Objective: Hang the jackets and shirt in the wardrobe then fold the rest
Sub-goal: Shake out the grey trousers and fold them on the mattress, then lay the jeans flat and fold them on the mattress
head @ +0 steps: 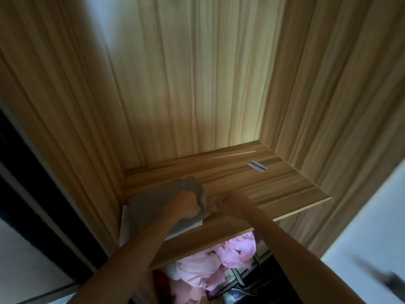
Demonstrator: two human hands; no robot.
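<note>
A folded grey garment lies on the wooden wardrobe shelf, at its left end against the side wall. It rests on something white that sticks out at its left and front edges. My left hand presses down on the grey garment's right part, its fingers hidden in the fabric. My right hand is just to the right, fingers curled at the garment's right edge; the blur hides whether it pinches the cloth.
A small silver metal strip lies on the shelf at the back right. Under the shelf sits a heap of pink clothes. Wooden wardrobe walls enclose the shelf on three sides. A dark door edge runs along the left.
</note>
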